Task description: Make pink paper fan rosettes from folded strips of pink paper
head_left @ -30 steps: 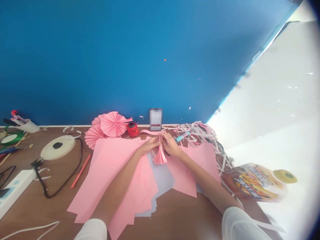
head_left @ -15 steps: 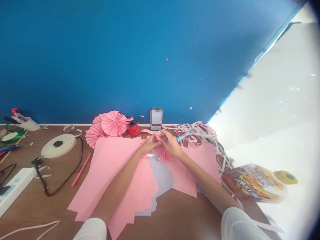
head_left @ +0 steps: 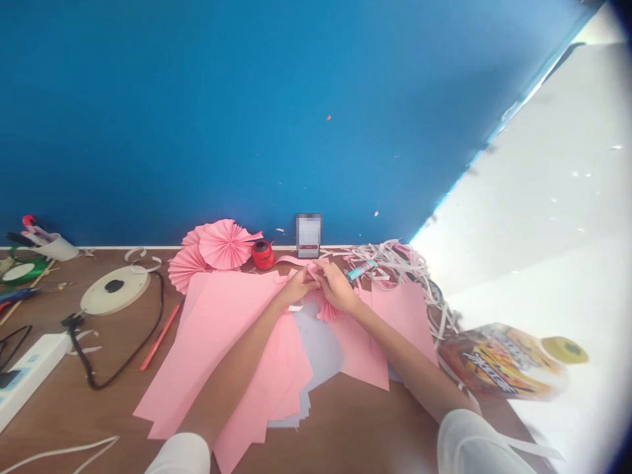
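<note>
A pleated pink paper fan (head_left: 328, 312) hangs between my two hands, its lower folds spread below my right palm. My left hand (head_left: 297, 288) pinches the fan's upper end from the left. From the right, my right hand (head_left: 338, 288) closes its fingers on the same end; most of the fan is hidden behind them. Pink paper sheets (head_left: 232, 336) lie beneath my left forearm, and more pink sheets (head_left: 402, 309) lie under the right one. A light grey-blue sheet (head_left: 318, 345) shows between them. Just right of my right hand rests a teal glue stick (head_left: 361, 270).
Finished pink paper rosettes (head_left: 227, 243) lean by the blue wall, beside a red spool (head_left: 263, 255) and a propped phone (head_left: 309, 236). White paper strips (head_left: 395, 260) pile at right, near a bottle (head_left: 508, 362). At left are a red pen (head_left: 160, 337) and a power strip (head_left: 34, 368).
My fingers have drawn closer together around the fan's upper end. My right hand now covers more of the fan, so fewer of its folds show.
</note>
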